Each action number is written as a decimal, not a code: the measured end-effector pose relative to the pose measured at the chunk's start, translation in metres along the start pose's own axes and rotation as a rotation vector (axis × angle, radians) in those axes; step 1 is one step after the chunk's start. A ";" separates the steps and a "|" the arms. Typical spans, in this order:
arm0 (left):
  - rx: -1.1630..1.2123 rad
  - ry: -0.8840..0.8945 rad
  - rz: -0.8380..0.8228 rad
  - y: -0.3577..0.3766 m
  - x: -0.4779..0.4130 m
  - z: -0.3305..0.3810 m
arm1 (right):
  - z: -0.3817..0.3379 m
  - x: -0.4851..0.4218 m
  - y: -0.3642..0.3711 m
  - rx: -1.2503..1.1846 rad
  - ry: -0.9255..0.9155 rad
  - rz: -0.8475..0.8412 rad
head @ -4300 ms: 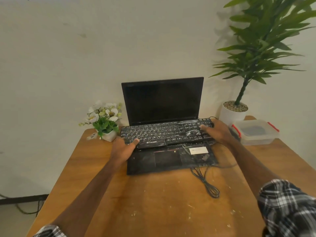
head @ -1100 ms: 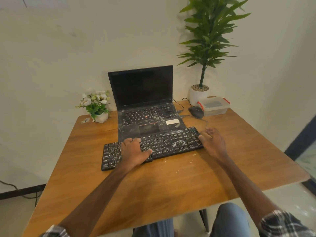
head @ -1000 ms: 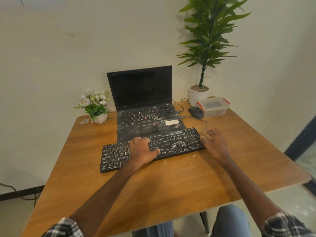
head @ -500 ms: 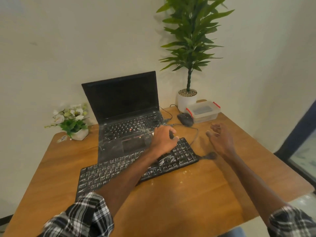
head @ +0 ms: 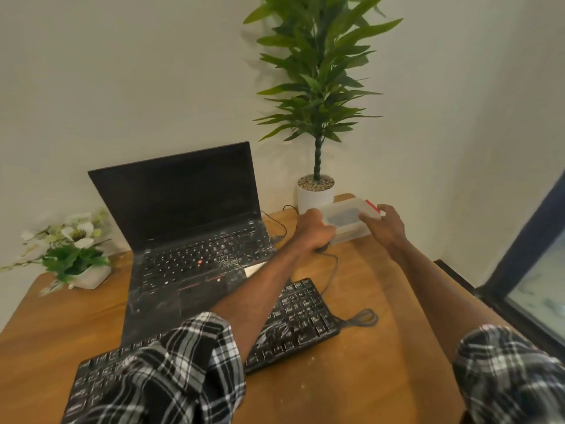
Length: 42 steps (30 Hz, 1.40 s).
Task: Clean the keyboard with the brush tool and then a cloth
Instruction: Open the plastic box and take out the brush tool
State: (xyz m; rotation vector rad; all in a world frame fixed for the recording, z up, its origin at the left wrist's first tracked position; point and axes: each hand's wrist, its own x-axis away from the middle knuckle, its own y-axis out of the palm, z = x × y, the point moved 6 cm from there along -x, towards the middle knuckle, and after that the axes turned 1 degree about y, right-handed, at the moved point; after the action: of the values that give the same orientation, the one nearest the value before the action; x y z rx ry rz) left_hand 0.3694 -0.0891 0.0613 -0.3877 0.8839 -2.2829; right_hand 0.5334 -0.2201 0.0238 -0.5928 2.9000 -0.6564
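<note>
keyboard [head: 293, 319] key legends too blurred, no readable text

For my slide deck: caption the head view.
Both hands, left and right, grasp the clear plastic container beyond the dusty keyboard.

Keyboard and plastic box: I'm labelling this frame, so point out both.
keyboard [head: 301, 315], head view, on its number-pad keys.
plastic box [head: 342, 216], head view, on its clear lid.
</note>
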 end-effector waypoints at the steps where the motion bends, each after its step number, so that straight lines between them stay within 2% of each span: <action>1: 0.000 -0.008 -0.011 0.004 -0.001 0.001 | 0.002 -0.003 0.002 0.006 -0.005 0.001; 8: 0.111 -0.018 0.008 0.019 0.007 0.001 | 0.016 0.012 -0.009 0.001 -0.016 0.050; 19: 0.374 0.105 0.001 0.029 0.097 -0.002 | 0.034 0.093 -0.071 -0.041 -0.072 0.110; 25: 0.333 0.126 0.042 0.042 0.128 -0.020 | 0.056 0.139 -0.070 -0.118 -0.095 0.088; 29: 0.265 0.090 0.031 0.044 0.130 -0.028 | 0.071 0.146 -0.057 -0.215 -0.095 0.111; 33: 0.216 -0.032 0.070 0.036 0.119 -0.028 | 0.069 0.152 -0.051 -0.131 -0.187 0.153; 42: 0.311 -0.183 0.092 0.039 0.104 -0.041 | 0.064 0.156 -0.053 -0.096 -0.227 0.175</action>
State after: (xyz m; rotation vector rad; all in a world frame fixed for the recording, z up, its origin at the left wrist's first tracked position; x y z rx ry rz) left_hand 0.2909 -0.1599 0.0093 -0.3997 0.4376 -2.2120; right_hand 0.4212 -0.3514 -0.0143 -0.3886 2.7407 -0.4004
